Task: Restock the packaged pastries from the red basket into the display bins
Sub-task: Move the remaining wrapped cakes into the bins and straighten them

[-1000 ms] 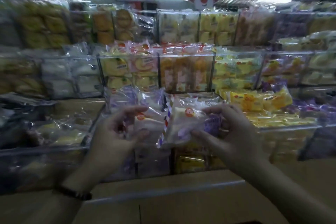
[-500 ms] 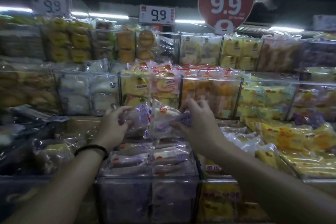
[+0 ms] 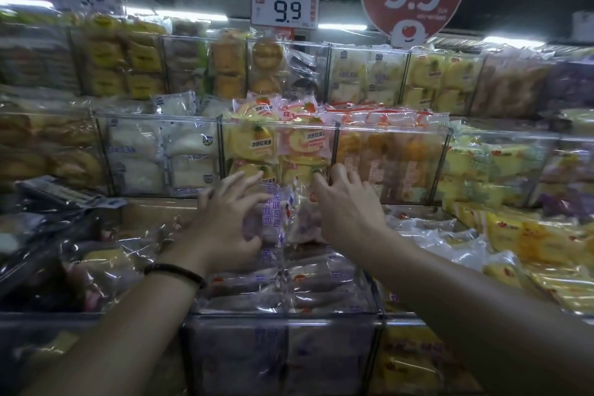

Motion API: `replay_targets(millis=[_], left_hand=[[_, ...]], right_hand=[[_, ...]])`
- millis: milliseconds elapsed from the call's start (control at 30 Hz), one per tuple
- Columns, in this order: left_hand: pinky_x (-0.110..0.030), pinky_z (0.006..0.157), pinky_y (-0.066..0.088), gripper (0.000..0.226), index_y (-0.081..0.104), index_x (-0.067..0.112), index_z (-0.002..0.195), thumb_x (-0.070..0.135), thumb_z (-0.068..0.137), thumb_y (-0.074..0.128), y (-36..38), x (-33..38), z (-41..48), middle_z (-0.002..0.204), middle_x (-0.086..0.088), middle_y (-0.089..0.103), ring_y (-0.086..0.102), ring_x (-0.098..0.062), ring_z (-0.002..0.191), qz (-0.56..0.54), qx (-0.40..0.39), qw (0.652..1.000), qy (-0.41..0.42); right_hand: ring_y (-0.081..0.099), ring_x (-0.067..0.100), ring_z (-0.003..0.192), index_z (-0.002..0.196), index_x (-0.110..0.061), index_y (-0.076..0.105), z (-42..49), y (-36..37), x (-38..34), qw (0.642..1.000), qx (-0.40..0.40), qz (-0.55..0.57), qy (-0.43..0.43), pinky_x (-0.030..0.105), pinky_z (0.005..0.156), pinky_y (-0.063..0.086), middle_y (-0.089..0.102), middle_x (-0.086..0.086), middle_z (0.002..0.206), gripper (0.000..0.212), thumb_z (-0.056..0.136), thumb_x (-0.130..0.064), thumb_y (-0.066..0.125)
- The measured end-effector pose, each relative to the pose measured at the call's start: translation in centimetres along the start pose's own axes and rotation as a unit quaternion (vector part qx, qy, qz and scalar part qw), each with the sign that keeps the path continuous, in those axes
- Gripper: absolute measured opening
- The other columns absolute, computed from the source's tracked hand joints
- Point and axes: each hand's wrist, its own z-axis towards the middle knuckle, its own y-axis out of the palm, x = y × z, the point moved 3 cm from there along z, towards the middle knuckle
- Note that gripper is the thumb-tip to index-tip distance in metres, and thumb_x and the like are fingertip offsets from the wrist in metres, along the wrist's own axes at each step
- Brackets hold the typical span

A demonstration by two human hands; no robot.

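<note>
Two clear packs of purple-filled pastry stand upright at the back of the clear front bin (image 3: pixel 283 315), which holds several packs of the same kind. My left hand (image 3: pixel 231 225) holds the left pack (image 3: pixel 275 214), the one with purple lettering, between spread fingers and thumb. My right hand (image 3: pixel 347 206) has its fingers curled over the top of the right pack (image 3: pixel 302 225). Both packs sit just above the stacked packs in the bin. The red basket is not in view.
Behind the hands runs a row of clear bins (image 3: pixel 334 128) with yellow, pink and orange pastry packs. Yellow packs (image 3: pixel 527 244) fill the bin to the right, dark and clear packs (image 3: pixel 64 235) lie to the left. Price signs (image 3: pixel 284 10) reading 9.9 hang above.
Both hands carried the two packs forward and down from chest height to the back of the purple bin. The left fingers have spread out over their pack.
</note>
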Motion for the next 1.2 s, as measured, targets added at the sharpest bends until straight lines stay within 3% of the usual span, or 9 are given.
replay_targets(millis=[67, 167, 267, 367, 500, 700, 967, 1067, 1200], left_hand=[[-0.053, 0.124, 0.010, 0.091, 0.030, 0.054, 0.156, 0.038, 0.080, 0.076, 0.3, 0.4, 0.1, 0.172, 0.021, 0.020, 0.013, -0.008, 0.159, 0.026, -0.012, 0.999, 0.023], [-0.051, 0.125, 0.011, 0.090, 0.022, 0.055, 0.159, 0.038, 0.088, 0.075, 1.1, 0.8, 0.3, 0.174, 0.015, 0.020, 0.013, -0.011, 0.160, 0.079, -0.028, 0.996, 0.037], [-0.051, 0.129, 0.000, 0.094, 0.002, 0.054, 0.163, 0.032, 0.095, 0.064, 1.8, 0.7, 0.5, 0.177, 0.007, -0.010, -0.009, -0.017, 0.163, 0.106, -0.080, 0.991, 0.018], [-0.050, 0.131, -0.006, 0.106, -0.021, 0.056, 0.158, 0.021, 0.095, 0.057, 2.1, 0.9, 0.3, 0.173, 0.003, -0.030, -0.022, -0.020, 0.161, 0.084, -0.097, 0.992, 0.012], [-0.050, 0.132, -0.005, 0.094, -0.005, 0.043, 0.158, 0.021, 0.091, 0.057, 1.8, 0.9, 0.1, 0.174, 0.005, -0.025, -0.019, -0.021, 0.162, 0.045, -0.086, 0.995, -0.002], [-0.049, 0.128, -0.013, 0.089, -0.010, 0.046, 0.164, 0.049, 0.100, 0.052, 1.8, 1.2, 0.3, 0.174, 0.008, -0.023, -0.024, -0.019, 0.160, 0.053, -0.103, 0.993, 0.001], [-0.051, 0.131, -0.004, 0.082, -0.024, 0.047, 0.161, 0.063, 0.106, 0.035, 2.9, 0.5, 0.4, 0.176, 0.002, -0.019, -0.014, -0.027, 0.163, 0.109, -0.095, 0.989, -0.008], [-0.054, 0.130, 0.002, 0.088, -0.019, 0.049, 0.162, 0.064, 0.103, 0.044, 2.5, 0.5, 0.3, 0.175, 0.004, -0.022, -0.015, -0.028, 0.163, 0.068, -0.087, 0.994, -0.024], [-0.063, 0.125, 0.017, 0.098, 0.006, 0.051, 0.164, 0.055, 0.091, 0.071, 1.1, 0.9, 0.0, 0.176, 0.008, -0.009, -0.006, -0.028, 0.162, -0.046, -0.038, 0.996, -0.063]], right_hand=[[0.049, 0.036, 0.129, 0.149, -0.024, 0.035, -0.4, -0.1, -0.8, 0.999, 0.004, 0.001, -0.034, 0.046, 0.096, 0.050, 0.044, 0.014, 0.144, 0.080, 0.082, -0.015, 0.079], [0.047, 0.034, 0.132, 0.152, -0.023, 0.034, -0.7, 0.4, -1.7, 0.996, -0.056, 0.039, -0.052, 0.048, 0.094, 0.051, 0.049, 0.011, 0.146, 0.071, 0.091, -0.041, 0.065], [0.034, 0.040, 0.144, 0.161, -0.014, 0.022, -0.5, 1.0, -2.0, 0.993, -0.108, 0.042, -0.031, 0.055, 0.106, 0.043, 0.037, 0.020, 0.157, 0.087, 0.095, -0.068, 0.043], [0.032, 0.041, 0.140, 0.160, -0.008, 0.022, 0.3, 1.3, -2.0, 0.993, -0.113, -0.028, 0.016, 0.052, 0.103, 0.041, 0.035, 0.023, 0.153, 0.077, 0.103, -0.057, 0.038], [0.035, 0.044, 0.133, 0.151, -0.004, 0.035, 1.7, 1.9, -2.1, 0.987, -0.133, -0.057, 0.075, 0.050, 0.099, 0.047, 0.038, 0.025, 0.147, 0.064, 0.101, -0.043, 0.048], [0.009, 0.056, 0.149, 0.161, 0.004, -0.004, 2.9, 5.0, -3.0, 0.984, -0.169, 0.011, 0.050, 0.061, 0.116, 0.030, 0.009, 0.033, 0.162, 0.097, 0.101, -0.048, 0.052], [0.001, 0.054, 0.153, 0.162, -0.013, -0.016, 1.9, 3.8, -2.4, 0.987, -0.139, 0.068, 0.039, 0.063, 0.123, 0.019, 0.001, 0.035, 0.163, 0.110, 0.096, -0.074, 0.047], [0.003, 0.052, 0.154, 0.163, -0.016, -0.007, 0.5, 1.8, -2.4, 0.992, -0.103, 0.076, 0.018, 0.062, 0.124, 0.017, 0.003, 0.034, 0.165, 0.106, 0.094, -0.074, 0.050], [0.033, 0.042, 0.136, 0.150, -0.014, 0.030, -2.4, -1.1, -1.2, 0.995, -0.062, 0.072, -0.019, 0.057, 0.111, 0.033, 0.035, 0.023, 0.149, 0.085, 0.093, -0.074, 0.048]])
